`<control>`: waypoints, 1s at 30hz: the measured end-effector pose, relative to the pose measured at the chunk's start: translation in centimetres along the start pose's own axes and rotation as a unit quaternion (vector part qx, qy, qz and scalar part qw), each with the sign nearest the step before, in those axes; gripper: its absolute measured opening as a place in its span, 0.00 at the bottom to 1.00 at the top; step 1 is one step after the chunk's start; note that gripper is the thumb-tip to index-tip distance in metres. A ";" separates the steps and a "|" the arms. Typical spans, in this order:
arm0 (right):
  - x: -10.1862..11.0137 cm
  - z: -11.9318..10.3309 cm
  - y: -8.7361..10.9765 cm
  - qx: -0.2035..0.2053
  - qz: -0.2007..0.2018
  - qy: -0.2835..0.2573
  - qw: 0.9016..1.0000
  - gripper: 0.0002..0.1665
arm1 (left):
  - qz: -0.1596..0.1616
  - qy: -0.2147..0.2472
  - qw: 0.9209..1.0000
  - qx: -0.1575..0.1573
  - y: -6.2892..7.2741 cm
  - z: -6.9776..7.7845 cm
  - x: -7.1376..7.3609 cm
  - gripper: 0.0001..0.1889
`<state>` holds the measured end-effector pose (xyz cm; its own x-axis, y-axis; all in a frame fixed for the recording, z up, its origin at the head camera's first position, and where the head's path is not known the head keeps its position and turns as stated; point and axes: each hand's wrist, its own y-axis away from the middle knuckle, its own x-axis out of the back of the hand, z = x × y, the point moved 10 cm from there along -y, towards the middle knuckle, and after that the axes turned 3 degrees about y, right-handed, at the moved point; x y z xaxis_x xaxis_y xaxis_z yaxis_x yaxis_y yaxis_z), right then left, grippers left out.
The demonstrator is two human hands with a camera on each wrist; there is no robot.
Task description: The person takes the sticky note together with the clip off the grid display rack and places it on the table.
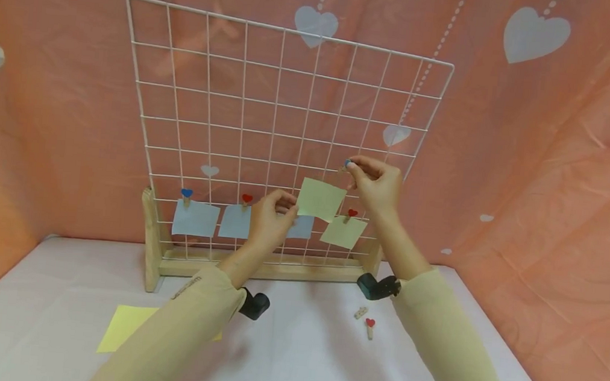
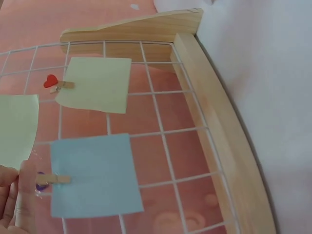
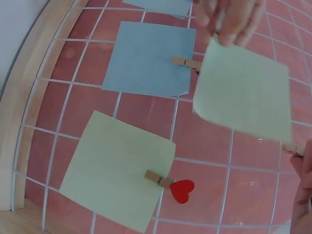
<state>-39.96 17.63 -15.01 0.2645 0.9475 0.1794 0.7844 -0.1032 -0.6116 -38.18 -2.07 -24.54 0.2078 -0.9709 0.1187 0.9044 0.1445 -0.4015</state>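
Observation:
My left hand (image 1: 274, 218) pinches a pale green paper square (image 1: 320, 199) by its lower left corner, in front of the white wire grid (image 1: 283, 29). My right hand (image 1: 378, 185) pinches a small wooden clothespin with a blue top (image 1: 346, 165), just above the paper's upper right corner. In the right wrist view, that clothespin (image 3: 292, 149) shows beside the paper's edge. Along the grid's lower rows hang several blue paper squares (image 1: 196, 218) and a green square (image 1: 343, 232), each clipped by a clothespin; the red-heart clothespin (image 3: 181, 190) holds the green one.
The grid stands in a wooden base (image 1: 260, 269) on a white tabletop. Yellow paper (image 1: 127, 323) lies at the front left, partly under the left sleeve. A red-heart clothespin (image 1: 370, 329) and another clothespin (image 1: 361, 312) lie on the right. An orange curtain (image 1: 528, 192) hangs behind.

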 end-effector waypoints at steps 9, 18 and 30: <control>1.7 1.6 2.0 -0.026 -0.015 0.031 0.999 0.12 | -0.024 -0.006 0.999 0.022 2.0 -1.8 1.6 0.06; 2.6 4.2 4.0 -0.053 -0.039 0.033 0.997 0.12 | -0.036 -0.060 0.997 0.016 4.0 -3.0 2.9 0.05; 3.4 6.2 5.5 -0.079 -0.042 0.058 0.994 0.13 | -0.037 -0.032 0.998 0.050 5.4 -4.3 3.8 0.06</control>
<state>-38.16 22.13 -22.54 0.2500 0.9144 0.3185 0.8822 -0.0796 -0.4641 -34.09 -5.79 -30.13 0.1600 -0.9657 0.2044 0.9499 0.0943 -0.2978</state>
